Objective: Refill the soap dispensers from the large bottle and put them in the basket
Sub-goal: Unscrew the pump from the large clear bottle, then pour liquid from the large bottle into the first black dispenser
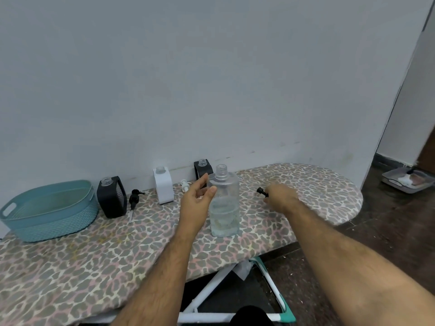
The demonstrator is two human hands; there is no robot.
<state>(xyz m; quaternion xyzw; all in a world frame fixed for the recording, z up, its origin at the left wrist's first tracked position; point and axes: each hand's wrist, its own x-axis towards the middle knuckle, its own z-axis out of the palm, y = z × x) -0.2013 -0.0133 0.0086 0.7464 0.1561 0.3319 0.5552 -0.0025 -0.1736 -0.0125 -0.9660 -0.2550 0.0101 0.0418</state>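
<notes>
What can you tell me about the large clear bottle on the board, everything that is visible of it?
The large clear bottle looks like transparent plastic, with squarish shoulders and a threaded neck. Its cap is off, so the mouth is open. It stands upright on the leopard-print board, near the middle, and is about half full of clear liquid. The left hand is at its upper left side, thumb near the shoulder, fingers relaxed; whether it touches the bottle cannot be told. The right hand is apart from it.
</notes>
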